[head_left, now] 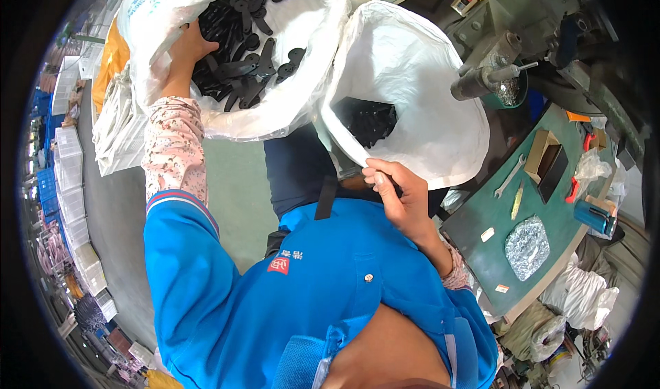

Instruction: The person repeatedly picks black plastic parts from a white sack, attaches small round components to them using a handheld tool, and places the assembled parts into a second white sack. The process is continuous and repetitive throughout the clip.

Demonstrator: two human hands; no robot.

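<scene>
Left hand (187,45): we plunge it into the left sack (302,107), fingers curled among black flat parts (251,59). Right hand (395,190): pinched shut on the right sack (412,80) rim, holding its mouth open beside the green table (495,217).

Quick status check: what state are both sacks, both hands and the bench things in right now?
Left sack: open, holding many black flat parts.
Right sack: open, few black parts at bottom.
Left hand: inside left sack, on the parts.
Right hand: pinching right sack's rim.
Wrench: lying flat on green bench.
</scene>
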